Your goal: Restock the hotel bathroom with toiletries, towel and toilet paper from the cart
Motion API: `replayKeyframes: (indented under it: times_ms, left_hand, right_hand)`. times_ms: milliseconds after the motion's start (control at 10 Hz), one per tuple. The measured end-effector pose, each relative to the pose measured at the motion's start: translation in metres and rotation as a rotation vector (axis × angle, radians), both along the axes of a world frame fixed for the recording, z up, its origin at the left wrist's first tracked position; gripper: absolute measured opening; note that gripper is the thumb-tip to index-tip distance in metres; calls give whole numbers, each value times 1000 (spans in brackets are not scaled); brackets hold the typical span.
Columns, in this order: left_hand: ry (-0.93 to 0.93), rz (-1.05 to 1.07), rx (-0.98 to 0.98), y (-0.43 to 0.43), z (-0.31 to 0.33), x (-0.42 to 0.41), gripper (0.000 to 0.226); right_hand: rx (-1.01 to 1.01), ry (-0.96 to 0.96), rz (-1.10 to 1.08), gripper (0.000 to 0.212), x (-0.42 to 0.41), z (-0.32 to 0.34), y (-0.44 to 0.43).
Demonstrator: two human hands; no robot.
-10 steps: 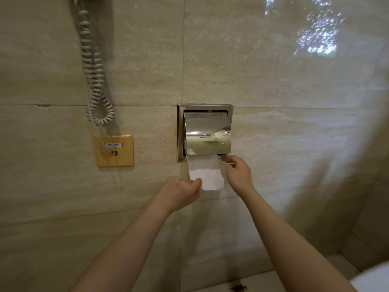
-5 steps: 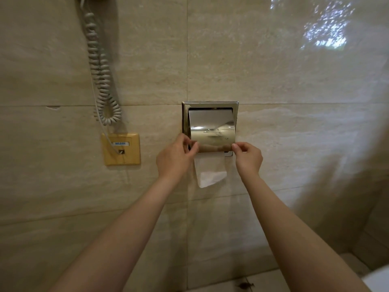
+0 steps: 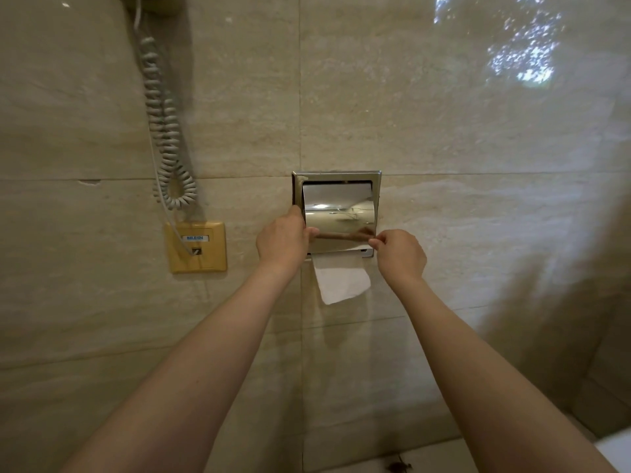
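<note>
Most of the frame is a wall [image 3: 444, 131] of large, glossy beige stone tiles, with a patch of speckled light reflected in the upper right. Two bare forearms reach up from the bottom edge toward the centre of the frame. They meet at a shiny metal toilet paper holder [image 3: 336, 175] recessed into the wall where four tiles join. Its curved, mirror-like cover flap [image 3: 338, 213] hangs down over the recess. The left hand [image 3: 281, 242] grips the flap's left edge, fingers curled behind it and thumb pressed on the front near the lower edge. The right hand [image 3: 403, 256] pinches the flap's lower right corner between thumb and forefinger, its other fingers curled in. The toilet paper [image 3: 341, 281] is white; a single loose sheet hangs from under the flap, just below and between the two hands, its lower end cut at a slant toward the left. The roll itself is hidden behind the flap. A pale coiled phone cord [image 3: 164, 131] hangs down the upper left of the frame. Its lead runs into a yellowish square socket plate [image 3: 196, 247] at centre left. A white rounded object [image 3: 618, 452] shows at the lower right corner; too little is visible to name it. A small dark speck [image 3: 397, 467] lies at the bottom edge.
</note>
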State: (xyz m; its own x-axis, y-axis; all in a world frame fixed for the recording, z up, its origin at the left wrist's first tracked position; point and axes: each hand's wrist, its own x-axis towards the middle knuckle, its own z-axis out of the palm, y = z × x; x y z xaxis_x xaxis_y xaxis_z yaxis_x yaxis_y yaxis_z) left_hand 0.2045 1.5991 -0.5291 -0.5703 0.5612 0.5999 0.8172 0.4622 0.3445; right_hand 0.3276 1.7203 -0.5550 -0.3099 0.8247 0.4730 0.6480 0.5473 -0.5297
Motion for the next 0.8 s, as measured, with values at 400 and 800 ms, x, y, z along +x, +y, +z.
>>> replayKeyframes:
  times_ms: [400, 800]
  left_hand:
    - [-39, -108, 130, 7, 37, 5, 21]
    - [-927, -503, -59, 1, 122, 11, 20]
  right_hand:
    - [-51, 321, 114, 26, 12, 36, -8]
    - [-374, 185, 215, 21, -4, 123, -32]
